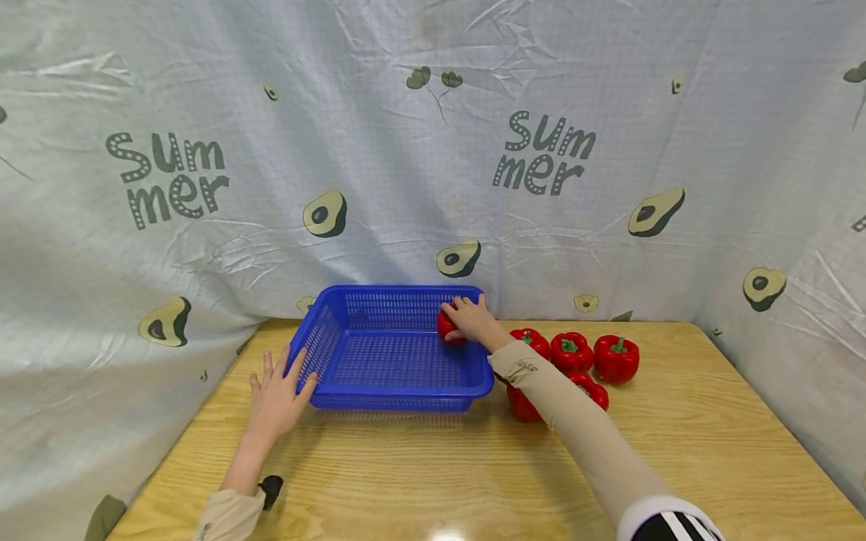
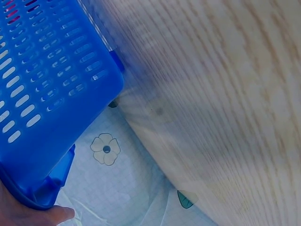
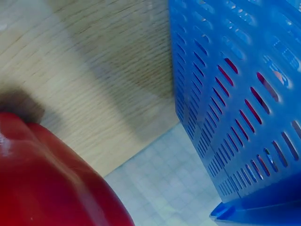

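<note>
Right hand holds red pepper at two o'clock in basket

The right hand [image 1: 473, 321] is curled round a red pepper [image 1: 445, 328] at two o'clock inside the blue basket [image 1: 392, 392]; whether the pepper touches the basket's floor I cannot tell. The left hand [image 1: 276, 398], fingers spread, rests at the rim at eight o'clock. At least five loose peppers [image 1: 616, 361] stand on the table at three o'clock from the basket, partly hidden by the right sleeve [image 1: 582, 436].

The pepper's skin looks glossy, so a loosening grip could let it slip and roll along the basket floor. The right wrist crosses close over the rim at three o'clock; a bump there could skew the basket, since the left hand's splayed fingers may steady it only lightly. The forearm passes over the loose peppers, and a low sweep could knock one away; whether the sleeve touches any, I cannot tell.

The table [image 1: 406, 466] is pale wood-grained and smooth, with a bright glare [image 1: 446, 536] at six o'clock. A creased, pale cloth [image 1: 379, 248] rises behind it at twelve and continues round at nine and three, printed with avocado halves [image 1: 326, 214], flowers and the word "summer" [image 1: 544, 154]
</note>
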